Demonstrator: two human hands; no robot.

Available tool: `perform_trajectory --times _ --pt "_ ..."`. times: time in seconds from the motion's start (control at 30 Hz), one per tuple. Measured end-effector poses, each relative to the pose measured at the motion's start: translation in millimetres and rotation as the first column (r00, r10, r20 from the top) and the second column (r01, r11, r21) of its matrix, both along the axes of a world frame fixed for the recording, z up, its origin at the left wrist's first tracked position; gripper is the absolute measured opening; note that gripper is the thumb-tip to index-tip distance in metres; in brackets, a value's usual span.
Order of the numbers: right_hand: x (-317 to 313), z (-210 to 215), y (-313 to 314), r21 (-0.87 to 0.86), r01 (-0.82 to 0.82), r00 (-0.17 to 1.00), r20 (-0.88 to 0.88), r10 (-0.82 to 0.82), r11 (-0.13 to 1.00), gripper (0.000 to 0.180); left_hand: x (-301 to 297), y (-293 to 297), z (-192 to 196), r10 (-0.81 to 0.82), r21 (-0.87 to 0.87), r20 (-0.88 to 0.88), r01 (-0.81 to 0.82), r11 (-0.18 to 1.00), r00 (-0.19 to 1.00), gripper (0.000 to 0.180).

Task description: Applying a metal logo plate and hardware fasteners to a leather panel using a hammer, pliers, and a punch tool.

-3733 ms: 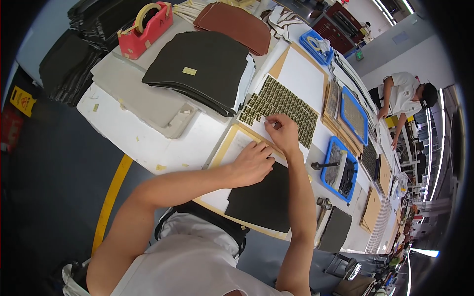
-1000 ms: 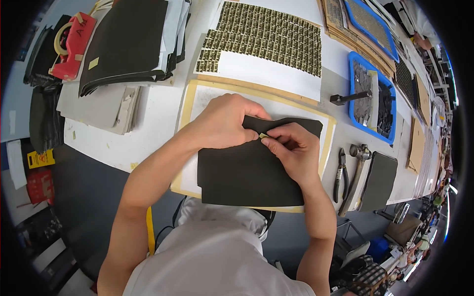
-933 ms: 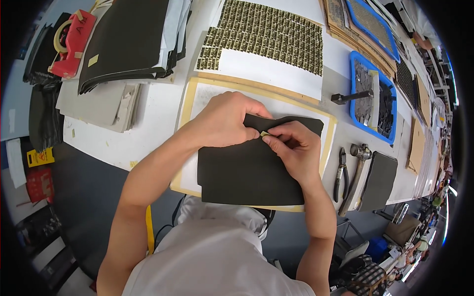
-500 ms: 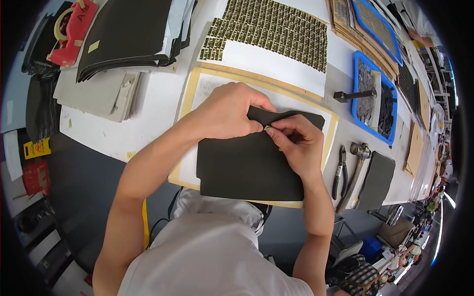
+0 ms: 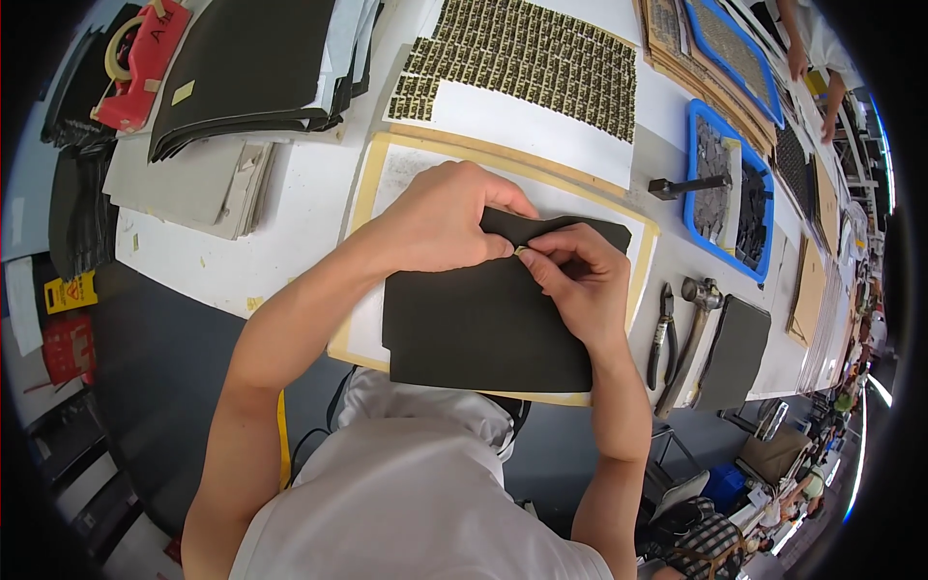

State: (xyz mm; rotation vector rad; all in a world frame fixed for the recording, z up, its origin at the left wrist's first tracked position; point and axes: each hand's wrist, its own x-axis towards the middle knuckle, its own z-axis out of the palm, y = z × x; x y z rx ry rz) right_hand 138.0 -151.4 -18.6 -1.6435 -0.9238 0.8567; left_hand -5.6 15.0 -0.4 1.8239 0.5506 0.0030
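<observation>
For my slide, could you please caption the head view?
Both hands, left hand and right hand, pinch a small piece onto black sheet.

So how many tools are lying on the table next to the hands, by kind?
Metal hammer with a wooden handle: 1
Dark-handled pliers: 1
Black T-shaped metal punch: 1
Red tape dispenser: 1
Total: 4
Both hands, left and right, pinch a small brass piece at the black leather panel.

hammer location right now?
In the head view the hammer lies on the table to the right of the person's right hand, between the pliers and a dark flat panel, below the blue tray.
</observation>
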Motion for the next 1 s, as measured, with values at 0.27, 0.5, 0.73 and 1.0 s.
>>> perform_trajectory --times 0.27,0.5,0.73,1.0 --pt "-0.3 0.9 0.2 -0.019 0.005 1.000 0.007 -0.004 1.000 0.012 0.5 -0.1 1.9 -0.001 -0.027 -0.024 0.001 1.000 1.000 0.037" --pt "-0.1 0.9 0.0 -0.020 0.006 1.000 0.001 -0.006 1.000 0.011 0.3 0.2 -1.7 -0.007 -0.033 0.009 0.007 0.999 1.000 0.039" --pt "-0.2 -0.5 -0.1 -0.012 0.002 1.000 0.003 -0.002 1.000 0.011 -0.4 0.6 -0.3 -0.003 -0.039 -0.004 0.002 0.999 1.000 0.039" --pt "0.3 2.3 0.5 -0.023 -0.002 1.000 -0.002 0.002 1.000 0.011 0.2 0.9 -1.2 -0.009 -0.015 -0.002 0.009 1.000 1.000 0.039"
